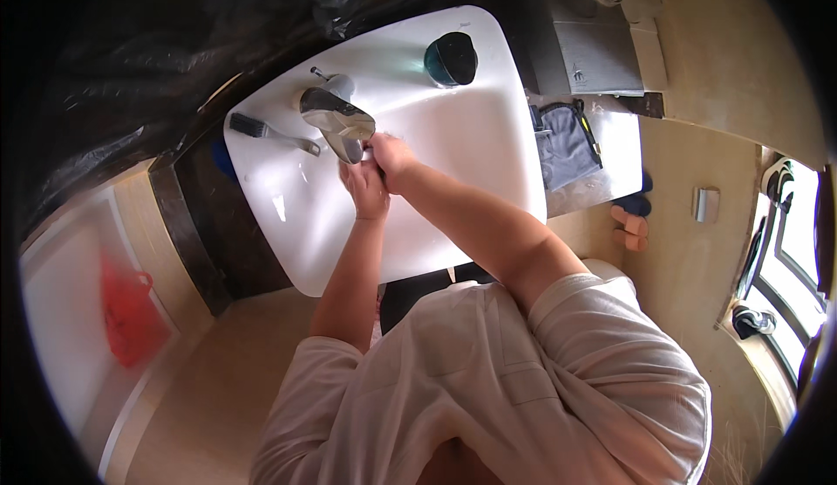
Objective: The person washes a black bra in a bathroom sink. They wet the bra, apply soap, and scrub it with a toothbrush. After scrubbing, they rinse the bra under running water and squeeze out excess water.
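My left hand (367, 193) and my right hand (392, 159) meet above the basin of a white sink (471, 215). Both are just under the front end of a shiny metal faucet (338, 120), which covers part of the fingers. The right hand presses against the upper side of the left one. Whether anything lies between them cannot be made out. Left of the faucet, a brush (261, 129) with dark bristles lies on the sink's ledge, its handle pointing toward the faucet. A dark teal cup (452, 59) stands on the back right of the sink.
Grey cloth (567, 146) lies on a surface right of the sink, below a grey box (598, 56). Slippers (629, 228) are on the floor at right. Black plastic sheeting (174, 40) hangs behind the sink. A red bag (131, 306) is at left, by a pale panel.
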`<state>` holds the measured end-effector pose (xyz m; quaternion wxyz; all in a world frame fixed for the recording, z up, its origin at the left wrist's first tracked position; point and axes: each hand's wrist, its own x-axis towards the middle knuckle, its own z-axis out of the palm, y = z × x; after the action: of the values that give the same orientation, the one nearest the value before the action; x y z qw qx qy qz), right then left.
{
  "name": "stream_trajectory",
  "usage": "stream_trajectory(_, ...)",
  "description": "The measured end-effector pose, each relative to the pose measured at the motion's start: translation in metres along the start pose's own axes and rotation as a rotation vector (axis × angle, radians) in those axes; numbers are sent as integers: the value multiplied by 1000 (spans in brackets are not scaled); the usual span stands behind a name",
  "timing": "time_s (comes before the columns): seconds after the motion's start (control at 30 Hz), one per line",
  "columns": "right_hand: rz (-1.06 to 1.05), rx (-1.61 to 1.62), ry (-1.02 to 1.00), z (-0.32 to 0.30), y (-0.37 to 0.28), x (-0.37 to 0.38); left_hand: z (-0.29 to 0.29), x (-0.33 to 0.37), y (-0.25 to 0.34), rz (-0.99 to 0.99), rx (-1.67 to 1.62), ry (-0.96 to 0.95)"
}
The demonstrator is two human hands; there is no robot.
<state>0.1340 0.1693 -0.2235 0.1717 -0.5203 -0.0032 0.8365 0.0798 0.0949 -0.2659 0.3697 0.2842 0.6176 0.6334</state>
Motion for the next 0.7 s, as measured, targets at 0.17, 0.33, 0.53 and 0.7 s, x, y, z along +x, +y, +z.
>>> stream_trajectory(0.17,-206,-664,-13,0,7,20,-18,-10,0,-317,-80,70)
stream_trajectory(0.33,-651,-1565,53,-4,3,19,-11,-2,11,-727,-959,-32)
stream_trajectory(0.53,-383,-444,-191,-38,16,-23,-16,30,-5,-837,-1020,-50)
stream_trajectory(0.7,-510,-860,-85,-76,-20,-65,-4,30,-2,-997,-1112,-90)
